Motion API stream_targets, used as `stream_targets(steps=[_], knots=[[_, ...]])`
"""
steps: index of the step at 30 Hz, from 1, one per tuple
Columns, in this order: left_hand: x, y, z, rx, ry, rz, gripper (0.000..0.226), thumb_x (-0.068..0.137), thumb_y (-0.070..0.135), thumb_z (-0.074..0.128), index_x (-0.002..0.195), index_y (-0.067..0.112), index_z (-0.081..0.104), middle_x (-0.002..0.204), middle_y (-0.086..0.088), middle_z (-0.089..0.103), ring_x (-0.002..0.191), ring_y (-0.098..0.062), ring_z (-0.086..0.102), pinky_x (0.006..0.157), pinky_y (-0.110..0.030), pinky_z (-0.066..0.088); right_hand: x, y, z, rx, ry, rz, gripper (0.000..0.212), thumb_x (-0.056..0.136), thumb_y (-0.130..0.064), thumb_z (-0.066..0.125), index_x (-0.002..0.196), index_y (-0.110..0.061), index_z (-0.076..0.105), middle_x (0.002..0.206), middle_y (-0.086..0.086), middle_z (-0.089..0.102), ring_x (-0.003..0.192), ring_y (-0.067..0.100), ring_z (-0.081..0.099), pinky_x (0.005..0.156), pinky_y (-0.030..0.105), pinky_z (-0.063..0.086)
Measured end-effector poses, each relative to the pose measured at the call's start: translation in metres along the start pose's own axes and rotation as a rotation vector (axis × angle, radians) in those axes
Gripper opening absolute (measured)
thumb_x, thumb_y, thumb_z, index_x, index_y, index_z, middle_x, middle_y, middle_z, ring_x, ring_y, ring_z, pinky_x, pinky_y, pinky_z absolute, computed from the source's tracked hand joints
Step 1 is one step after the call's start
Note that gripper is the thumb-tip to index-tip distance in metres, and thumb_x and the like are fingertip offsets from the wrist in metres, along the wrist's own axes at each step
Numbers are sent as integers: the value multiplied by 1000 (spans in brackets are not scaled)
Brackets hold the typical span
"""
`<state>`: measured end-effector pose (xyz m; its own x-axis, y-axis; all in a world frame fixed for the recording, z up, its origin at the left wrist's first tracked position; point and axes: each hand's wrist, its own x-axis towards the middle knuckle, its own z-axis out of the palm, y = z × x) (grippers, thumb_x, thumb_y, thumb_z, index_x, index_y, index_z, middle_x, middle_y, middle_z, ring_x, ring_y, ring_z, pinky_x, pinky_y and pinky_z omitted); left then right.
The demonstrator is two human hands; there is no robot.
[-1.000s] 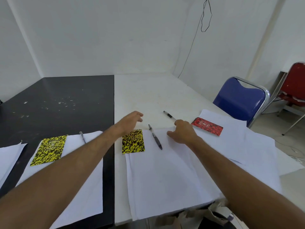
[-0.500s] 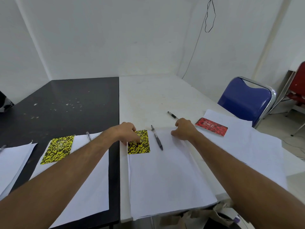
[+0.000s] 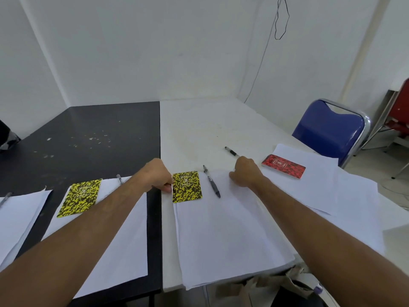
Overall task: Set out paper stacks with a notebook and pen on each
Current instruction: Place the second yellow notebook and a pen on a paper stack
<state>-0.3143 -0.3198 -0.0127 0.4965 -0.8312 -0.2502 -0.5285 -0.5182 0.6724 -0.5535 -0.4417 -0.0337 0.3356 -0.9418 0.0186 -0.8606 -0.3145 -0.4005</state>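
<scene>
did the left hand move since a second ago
Yes. The left hand came down and toward the person, from past the far edge of the middle yellow notebook to its left edge, where it now touches it.

Blue chair (image 3: 329,131), red chair (image 3: 401,111), hanging wire (image 3: 281,23)

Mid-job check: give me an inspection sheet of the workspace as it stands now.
Surface: black table beside white table.
Job's things: middle paper stack has yellow notebook and pen; red notebook on right stack; spare pen on the white table.
Clutter: nothing seen.
Hands: left hand and right hand at the middle stack's far edge, fingers curled.
Cables: black wire on wall.
Surroundings: blue chair.
</scene>
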Motion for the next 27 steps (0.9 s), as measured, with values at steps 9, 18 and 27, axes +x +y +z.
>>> stream_targets(steps=[9,18,27], knots=[[5,-8,1,-240,-12,-33,11,88,-5,73,91,-15,72,88,-25,76,73,-28,75,90,-46,62,0,8,1,80,55,41,36,87,-8,61,68,-16,31,74,1,40,69,22,46,46,25,26],[1,-8,1,-328,-31,-32,12,91,-7,68,100,-15,71,87,-22,72,67,-24,74,72,-36,66,11,17,-9,389,-81,75,25,73,-15,88,77,-5,65,72,10,62,62,23,57,51,28,40],[9,-10,2,-229,-12,-6,10,93,-3,68,93,-12,72,83,-22,74,69,-27,75,83,-42,64,18,19,-13,312,-81,73,49,72,-25,90,62,-12,44,60,3,50,47,16,46,43,23,37]])
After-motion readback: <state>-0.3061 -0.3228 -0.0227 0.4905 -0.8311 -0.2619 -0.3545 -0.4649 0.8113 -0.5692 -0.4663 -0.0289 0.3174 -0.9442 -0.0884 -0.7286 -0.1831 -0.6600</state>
